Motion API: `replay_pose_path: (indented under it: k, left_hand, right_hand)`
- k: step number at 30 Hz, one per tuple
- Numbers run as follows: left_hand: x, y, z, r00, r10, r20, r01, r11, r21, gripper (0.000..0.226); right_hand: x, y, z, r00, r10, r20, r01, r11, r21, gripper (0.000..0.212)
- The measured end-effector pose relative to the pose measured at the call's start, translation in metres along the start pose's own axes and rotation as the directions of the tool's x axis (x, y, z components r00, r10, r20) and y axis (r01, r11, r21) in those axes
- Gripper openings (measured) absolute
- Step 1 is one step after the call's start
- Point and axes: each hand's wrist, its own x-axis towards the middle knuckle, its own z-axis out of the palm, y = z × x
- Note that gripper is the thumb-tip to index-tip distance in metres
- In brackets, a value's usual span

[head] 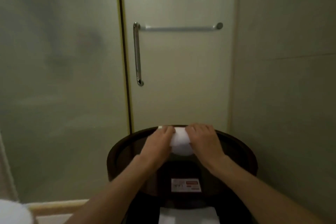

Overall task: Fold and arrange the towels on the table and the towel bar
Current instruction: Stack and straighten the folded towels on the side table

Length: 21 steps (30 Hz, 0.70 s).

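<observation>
A small white towel [181, 142] lies bunched or rolled on the far part of a round dark table [241, 152]. My left hand [160, 140] rests on its left side with the fingers curled over the cloth. My right hand [203, 138] covers its right side the same way. A corner of the towel shows past my left fingertips. On the frosted glass door ahead a horizontal towel bar [179, 28] hangs bare.
A vertical chrome door handle [137, 53] sits left of the bar. A white label card [186, 185] lies on the table's near part. White cloth [187, 215] shows below the table, and another white towel [14, 212] at the bottom left corner.
</observation>
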Motion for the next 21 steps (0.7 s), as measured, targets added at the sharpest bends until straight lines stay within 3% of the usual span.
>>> replay_pose_path:
  k: [3, 6, 9, 16, 21]
  left_hand:
    - [-0.028, -0.002, 0.041, 0.981, -0.050, 0.190, 0.039, 0.997, 0.065, 0.058]
    - [-0.047, -0.013, 0.062, 0.947, -0.047, 0.317, 0.025, 0.997, 0.073, 0.064]
    - [-0.053, -0.024, 0.067, 0.925, -0.026, 0.379, 0.024, 1.000, 0.011, 0.069]
    - [-0.046, -0.026, 0.071, 0.891, 0.051, 0.452, -0.069, 0.997, 0.024, 0.054]
    - [-0.044, -0.029, 0.077, 0.882, 0.055, 0.469, -0.087, 0.995, 0.045, 0.052]
  right_hand:
    - [-0.033, -0.015, 0.033, 0.987, -0.038, 0.156, 0.041, 0.999, -0.011, 0.057]
    - [-0.061, -0.023, 0.053, 0.962, -0.070, 0.263, 0.065, 0.998, 0.028, 0.046]
    - [-0.062, -0.019, 0.050, 0.945, -0.076, 0.319, 0.048, 0.994, 0.095, 0.037]
    - [-0.059, -0.005, 0.032, 0.826, -0.139, 0.546, 0.062, 0.985, 0.158, 0.062]
    - [-0.066, -0.003, 0.034, 0.793, -0.160, 0.588, 0.050, 0.979, 0.198, 0.059]
